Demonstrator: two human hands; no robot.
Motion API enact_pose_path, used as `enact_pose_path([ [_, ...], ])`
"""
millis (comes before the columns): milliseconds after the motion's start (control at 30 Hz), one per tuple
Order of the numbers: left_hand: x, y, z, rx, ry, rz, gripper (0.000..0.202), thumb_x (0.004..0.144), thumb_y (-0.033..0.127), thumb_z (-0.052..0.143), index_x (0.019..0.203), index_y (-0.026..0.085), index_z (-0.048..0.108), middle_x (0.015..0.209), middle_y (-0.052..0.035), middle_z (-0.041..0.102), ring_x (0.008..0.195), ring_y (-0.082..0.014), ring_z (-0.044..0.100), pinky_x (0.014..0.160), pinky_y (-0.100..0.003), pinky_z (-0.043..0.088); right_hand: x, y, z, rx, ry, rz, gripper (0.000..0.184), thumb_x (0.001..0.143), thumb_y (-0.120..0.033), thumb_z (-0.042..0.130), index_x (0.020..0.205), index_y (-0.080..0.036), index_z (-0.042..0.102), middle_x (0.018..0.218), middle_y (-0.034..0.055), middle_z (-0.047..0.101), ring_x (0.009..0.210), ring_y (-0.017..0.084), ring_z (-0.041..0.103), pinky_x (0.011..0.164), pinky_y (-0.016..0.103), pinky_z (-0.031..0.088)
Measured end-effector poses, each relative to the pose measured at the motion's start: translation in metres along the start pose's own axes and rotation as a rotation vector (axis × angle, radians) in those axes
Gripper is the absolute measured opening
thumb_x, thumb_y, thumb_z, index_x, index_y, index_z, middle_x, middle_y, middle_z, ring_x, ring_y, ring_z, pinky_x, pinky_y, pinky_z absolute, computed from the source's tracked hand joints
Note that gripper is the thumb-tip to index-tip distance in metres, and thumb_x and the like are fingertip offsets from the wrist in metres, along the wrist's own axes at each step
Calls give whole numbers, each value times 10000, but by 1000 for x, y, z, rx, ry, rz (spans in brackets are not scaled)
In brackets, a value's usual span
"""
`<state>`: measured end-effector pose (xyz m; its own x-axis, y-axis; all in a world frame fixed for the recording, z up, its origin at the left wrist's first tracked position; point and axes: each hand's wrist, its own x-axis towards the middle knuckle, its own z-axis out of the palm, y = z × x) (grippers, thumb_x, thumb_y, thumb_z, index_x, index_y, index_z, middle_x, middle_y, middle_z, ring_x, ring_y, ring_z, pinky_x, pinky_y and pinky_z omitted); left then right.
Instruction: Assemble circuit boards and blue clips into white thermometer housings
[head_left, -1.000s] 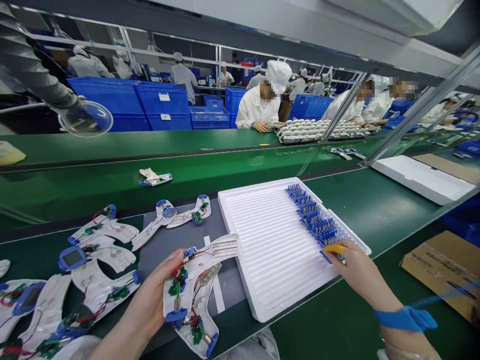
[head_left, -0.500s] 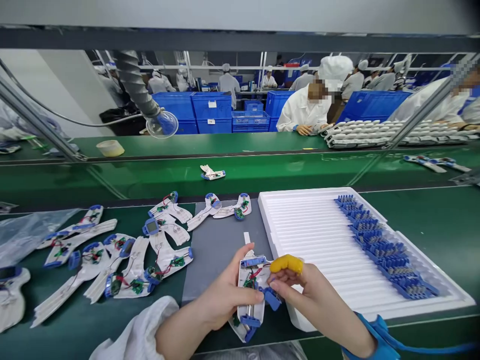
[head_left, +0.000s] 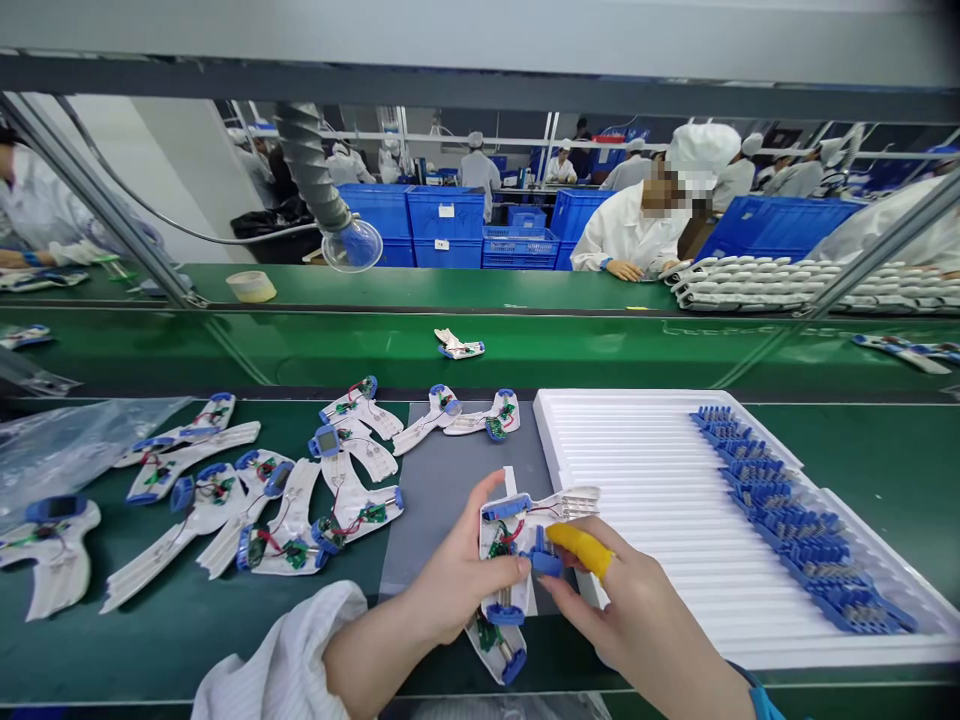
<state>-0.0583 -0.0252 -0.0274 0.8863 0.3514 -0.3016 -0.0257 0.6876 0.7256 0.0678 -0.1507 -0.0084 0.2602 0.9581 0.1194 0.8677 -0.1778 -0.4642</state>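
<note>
We are on a factory floor: people [head_left: 626, 240] in white coats and caps [head_left: 703, 152] work at long green tables [head_left: 420, 285], blue crates [head_left: 448, 212] stand stacked, and many wired gadgets [head_left: 281, 530] lie before us.

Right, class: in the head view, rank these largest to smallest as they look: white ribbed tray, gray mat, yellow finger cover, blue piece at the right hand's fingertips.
1. White ribbed tray
2. Gray mat
3. Yellow finger cover and blue piece: unranked; they look close, and the blue piece may be partly hidden.

White sleeve [head_left: 277, 655] (faintly striped), yellow finger cot [head_left: 583, 548], blue wristband [head_left: 764, 704] show.
</note>
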Motion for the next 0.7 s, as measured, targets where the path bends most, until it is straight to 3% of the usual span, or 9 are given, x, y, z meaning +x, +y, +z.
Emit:
enact_pose_path([
  [167,-1,-1,-3,57,55,-73,910,608,78,661,1365,252,188,837,5,650,679,-105,555,685,-243,407,4,4,0,-170,-13,-142,212,853,-200,426,1034,-166,530,1000,103,610,641,197,646,528,330,538],
  [367,1,-4,1,-29,101,-34,951,561,89,736,1349,228,223,826,-3,662,721,-119,581,729,-258,429,7,-2,2,-279,105,-306,139,859,-164,413,851,-159,552,787,57,623,511,172,584,395,299,456],
  [500,2,-1,1,-33,153,48,867,556,120,768,1282,213,304,777,27,639,672,-97,568,688,-231,436,14,-1,-7,-317,211,-377,139,860,-225,490,948,-134,549,842,99,628,733,231,606,566,347,509],
  [600,1,5,-3,-21,155,89,792,563,153,776,1222,222,341,761,40,621,620,-84,550,635,-216,429,22,2,-22,-265,278,-330,340,845,-332,534,1106,-116,516,1082,177,581,984,289,561,758,406,495],
  [633,1,7,-5,-16,141,83,799,558,167,787,1217,225,338,752,42,613,609,-84,547,630,-220,429,28,5,-26,-230,244,-288,363,852,-345,520,1139,-124,511,1116,176,574,1000,284,564,764,392,493],
  [700,2,9,-13,-21,100,46,867,545,212,814,1238,226,292,777,26,611,637,-99,562,660,-243,439,45,11,-34,-127,22,-205,299,884,-333,459,1115,-171,558,1017,114,638,882,236,619,676,321,496],
])
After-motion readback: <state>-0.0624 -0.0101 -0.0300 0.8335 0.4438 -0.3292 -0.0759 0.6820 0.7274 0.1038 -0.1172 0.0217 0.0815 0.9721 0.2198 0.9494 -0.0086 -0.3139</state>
